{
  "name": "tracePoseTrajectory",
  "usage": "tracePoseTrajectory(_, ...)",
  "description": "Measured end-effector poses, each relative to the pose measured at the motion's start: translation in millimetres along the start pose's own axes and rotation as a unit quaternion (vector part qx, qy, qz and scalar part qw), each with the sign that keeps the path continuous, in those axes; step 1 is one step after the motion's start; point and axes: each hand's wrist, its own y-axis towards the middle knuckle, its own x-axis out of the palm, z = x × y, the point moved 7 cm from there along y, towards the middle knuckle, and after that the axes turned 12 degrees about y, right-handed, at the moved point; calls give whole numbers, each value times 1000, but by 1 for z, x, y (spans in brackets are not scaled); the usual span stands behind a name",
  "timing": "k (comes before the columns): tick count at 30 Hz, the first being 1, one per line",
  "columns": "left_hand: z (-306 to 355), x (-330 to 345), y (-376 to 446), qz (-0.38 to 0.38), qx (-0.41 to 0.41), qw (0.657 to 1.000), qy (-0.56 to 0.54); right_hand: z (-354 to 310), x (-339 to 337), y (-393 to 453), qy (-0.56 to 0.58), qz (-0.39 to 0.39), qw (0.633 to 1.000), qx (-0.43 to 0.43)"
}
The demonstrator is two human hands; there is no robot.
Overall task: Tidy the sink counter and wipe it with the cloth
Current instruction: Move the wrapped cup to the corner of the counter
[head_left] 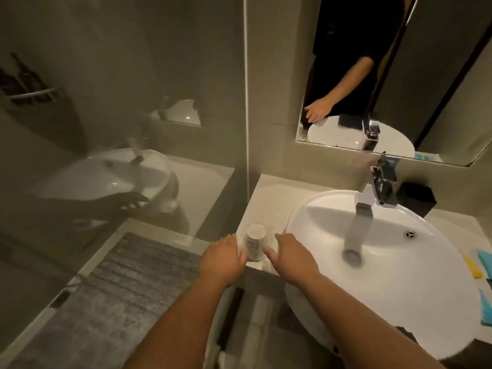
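Observation:
A clear drinking glass (255, 242) stands upside down on the pale counter (269, 201), left of the white basin (394, 265) and near the counter's front edge. My left hand (223, 258) is at the glass's left side and my right hand (291, 258) at its right side, fingers spread, thumbs close to the glass. Whether either hand touches the glass is unclear. A cloth is not clearly in view.
A chrome tap (378, 193) rises behind the basin, with a black box (416, 198) beside it. Yellow and teal items (479, 265) lie at the counter's right edge. A glass shower panel (246, 102) bounds the counter's left side; a grey mat (119, 283) lies below.

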Motion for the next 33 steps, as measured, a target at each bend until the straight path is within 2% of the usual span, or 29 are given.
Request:
tracePoseTrajectory(5,4,23,29,-14,-110,986,-121,20,3,52,28,24,998,50)
tracePoseTrajectory(8,2,35,39,-17,-176,967,-185,20,8,75,24,12,999,47)
tracePoseTrajectory(11,0,44,46,-10,-202,950,-239,23,19,94,-7,-28,999,37)
tracePoseTrajectory(16,1,55,58,-19,-167,956,-239,21,29,103,-100,-91,990,30)
tracePoseTrajectory(20,4,50,60,-18,-156,957,-245,22,30,102,-88,-92,990,54)
tracePoseTrajectory(29,13,-24,68,0,-86,962,-261,-18,-30,78,62,25,997,49)
tracePoseTrajectory(33,33,-55,66,22,-45,962,-267,-30,-69,60,77,69,993,49)
